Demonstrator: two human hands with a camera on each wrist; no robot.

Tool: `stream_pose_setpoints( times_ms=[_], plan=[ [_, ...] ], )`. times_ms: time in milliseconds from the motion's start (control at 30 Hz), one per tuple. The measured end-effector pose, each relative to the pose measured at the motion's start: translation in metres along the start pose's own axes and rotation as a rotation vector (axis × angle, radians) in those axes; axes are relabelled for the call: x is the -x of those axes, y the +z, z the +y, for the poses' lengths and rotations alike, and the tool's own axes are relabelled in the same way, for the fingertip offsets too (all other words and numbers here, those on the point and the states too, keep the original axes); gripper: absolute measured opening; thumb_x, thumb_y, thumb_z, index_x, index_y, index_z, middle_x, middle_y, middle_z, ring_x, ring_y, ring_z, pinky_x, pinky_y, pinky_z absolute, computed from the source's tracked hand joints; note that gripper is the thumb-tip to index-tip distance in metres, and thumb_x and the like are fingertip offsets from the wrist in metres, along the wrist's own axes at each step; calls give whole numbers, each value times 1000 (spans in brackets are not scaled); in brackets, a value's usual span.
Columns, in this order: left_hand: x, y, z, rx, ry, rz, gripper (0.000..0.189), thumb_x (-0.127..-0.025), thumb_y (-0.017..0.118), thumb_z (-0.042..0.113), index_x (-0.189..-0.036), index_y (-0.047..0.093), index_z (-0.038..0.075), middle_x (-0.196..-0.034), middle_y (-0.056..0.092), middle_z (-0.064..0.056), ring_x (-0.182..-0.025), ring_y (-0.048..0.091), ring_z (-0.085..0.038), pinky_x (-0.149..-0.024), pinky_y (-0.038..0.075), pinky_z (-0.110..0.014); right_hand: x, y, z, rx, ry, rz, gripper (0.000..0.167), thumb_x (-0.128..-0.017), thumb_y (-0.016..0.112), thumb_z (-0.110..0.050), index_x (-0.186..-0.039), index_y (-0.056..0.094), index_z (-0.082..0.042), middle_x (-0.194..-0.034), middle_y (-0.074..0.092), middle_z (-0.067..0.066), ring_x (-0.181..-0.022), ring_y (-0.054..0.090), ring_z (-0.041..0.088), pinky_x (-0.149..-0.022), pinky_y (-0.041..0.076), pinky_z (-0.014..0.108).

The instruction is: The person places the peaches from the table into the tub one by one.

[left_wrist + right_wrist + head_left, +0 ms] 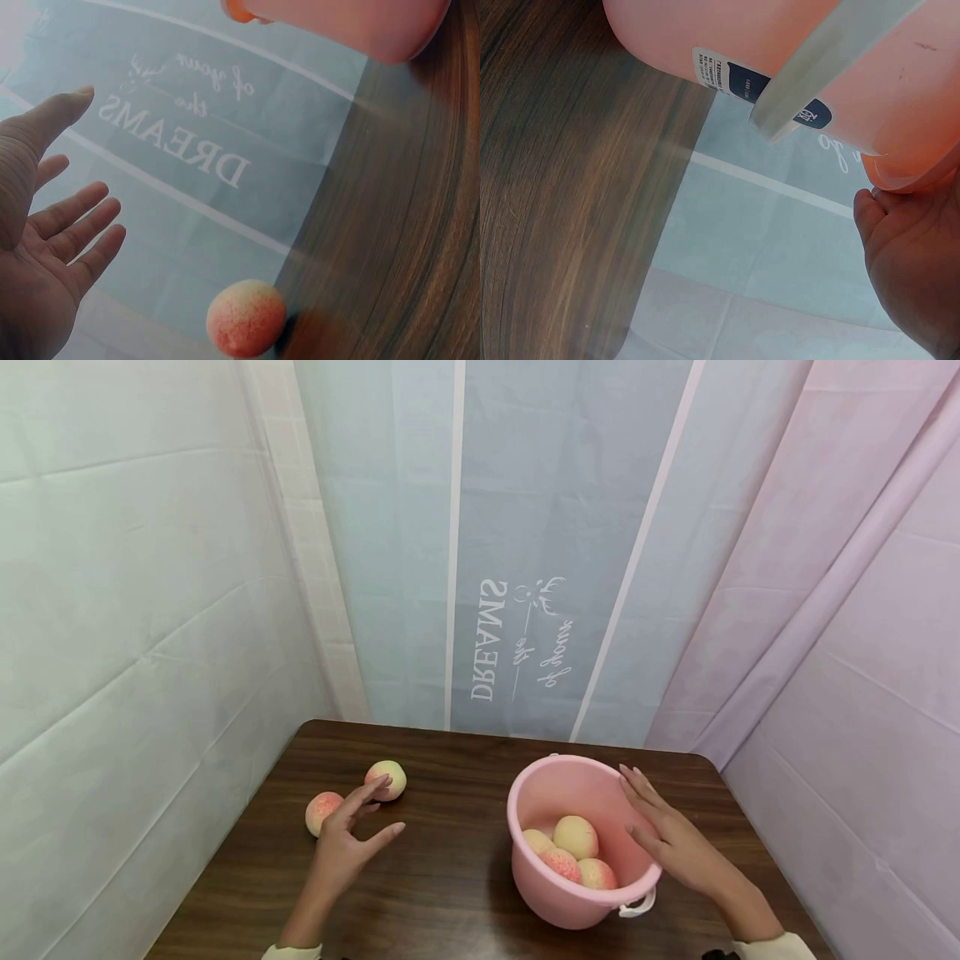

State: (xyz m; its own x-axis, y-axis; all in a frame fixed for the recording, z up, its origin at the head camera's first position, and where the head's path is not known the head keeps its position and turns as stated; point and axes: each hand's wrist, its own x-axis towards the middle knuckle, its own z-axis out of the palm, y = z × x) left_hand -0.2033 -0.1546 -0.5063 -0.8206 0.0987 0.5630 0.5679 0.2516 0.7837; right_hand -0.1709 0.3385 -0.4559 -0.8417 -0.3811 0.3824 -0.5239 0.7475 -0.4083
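Note:
My left hand hovers over the left of the table, thumb and fingers spread apart, holding nothing. Just beyond its fingers lies a peach, partly covered by the fingertips in the head view; another peach lies left of the hand. A peach also shows below the hand in the left wrist view. My right hand rests on the right rim of a pink bucket, fingers extended along it and thumb over the inside. Several peaches lie in the bucket.
The dark wood-grain table carries everything. A white handle hangs at the bucket's near right side, and a label is stuck on its wall. A printed curtain hangs behind the table, with pale sheets at the sides.

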Motion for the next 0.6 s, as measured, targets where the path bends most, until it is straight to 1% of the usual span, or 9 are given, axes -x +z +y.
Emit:
stream_pose_setpoints(
  times_ms=[100,167,200,300,367,433,500,533,600],
  plan=[
    [-1,-4,13,-5,8,28,66,-81,84,3,-142,57,5,-136,62,-11,-125,57,-27,-98,50,-24,0,0,0,2,2,0,60,-100,62,-14,-153,39,3,-168,21,7,-153,0,1,-109,8,3],
    [-2,-7,21,7,18,43,66,-80,83,-3,-141,58,3,-136,61,-18,-124,58,-25,-96,50,-21,0,0,1,4,5,-1,60,-100,61,-14,-153,39,2,-168,20,7,-153,0,1,-109,7,3],
    [-2,-8,20,17,24,47,67,-79,83,-5,-141,57,3,-137,60,-21,-124,58,-27,-95,49,-19,0,0,1,4,6,-1,60,-100,61,-14,-154,39,2,-168,20,7,-153,0,2,-109,7,3],
    [-4,-11,19,28,20,45,69,-80,83,-6,-142,56,5,-136,60,-23,-124,58,-25,-96,49,-19,-1,-1,1,2,3,-1,61,-100,61,-14,-154,38,2,-168,20,8,-153,0,2,-108,7,3],
    [-4,-13,19,17,0,42,69,-80,83,-4,-143,56,6,-137,60,-21,-124,58,-26,-98,51,-29,-1,-1,1,-2,2,-1,61,-100,61,-14,-154,38,2,-168,20,8,-153,0,2,-108,7,3],
    [-4,-14,20,-4,-28,40,68,-81,84,-1,-143,57,8,-138,60,-17,-122,59,-24,-100,51,-43,-1,0,1,-4,2,-2,61,-100,61,-14,-154,38,2,-168,20,8,-153,0,1,-108,7,3],
    [-3,-15,21,-23,-56,38,67,-81,84,1,-142,57,10,-138,61,-14,-120,60,-16,-99,50,-54,-1,0,1,-3,4,-5,60,-100,61,-14,-154,38,2,-168,20,8,-153,0,1,-108,7,3],
    [-3,-16,21,-29,-67,37,67,-82,84,3,-143,57,10,-138,61,-13,-119,59,-12,-98,49,-56,-1,0,1,-2,4,-6,60,-100,61,-14,-154,38,2,-168,20,8,-153,0,1,-108,7,3],
    [-3,-17,20,-33,-80,37,66,-82,84,3,-143,57,10,-138,61,-12,-117,57,-5,-100,50,-49,0,1,1,0,5,-5,60,-101,61,-15,-154,39,2,-168,20,8,-153,0,1,-108,7,3]
  ],
)
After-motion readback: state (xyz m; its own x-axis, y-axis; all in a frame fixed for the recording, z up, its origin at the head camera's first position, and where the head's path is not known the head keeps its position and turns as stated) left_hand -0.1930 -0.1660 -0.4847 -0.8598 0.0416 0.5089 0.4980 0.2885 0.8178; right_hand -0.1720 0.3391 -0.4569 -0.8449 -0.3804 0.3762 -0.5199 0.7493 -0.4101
